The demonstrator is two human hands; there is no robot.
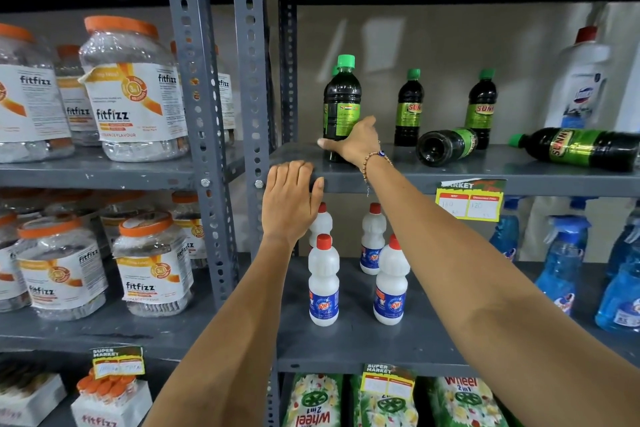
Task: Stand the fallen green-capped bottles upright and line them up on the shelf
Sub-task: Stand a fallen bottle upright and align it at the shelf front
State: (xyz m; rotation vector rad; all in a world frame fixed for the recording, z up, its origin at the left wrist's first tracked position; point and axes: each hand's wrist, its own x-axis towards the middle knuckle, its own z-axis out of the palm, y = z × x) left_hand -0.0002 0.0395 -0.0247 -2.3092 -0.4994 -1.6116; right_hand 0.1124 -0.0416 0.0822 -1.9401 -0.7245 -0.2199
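Note:
My right hand grips the lower body of a dark green-capped bottle that stands upright at the left end of the grey shelf; another green cap peeks out behind it. Two more green-capped bottles stand upright further back, one in the middle and one to its right. One bottle lies on its side with its base towards me. Another lies flat at the right, cap pointing left. My left hand rests flat on the shelf's front edge, holding nothing.
A large white bottle with a red cap stands at the shelf's right. Perforated grey uprights bound the left side. White red-capped bottles and blue spray bottles fill the shelf below. Orange-lidded jars stand in the left bay.

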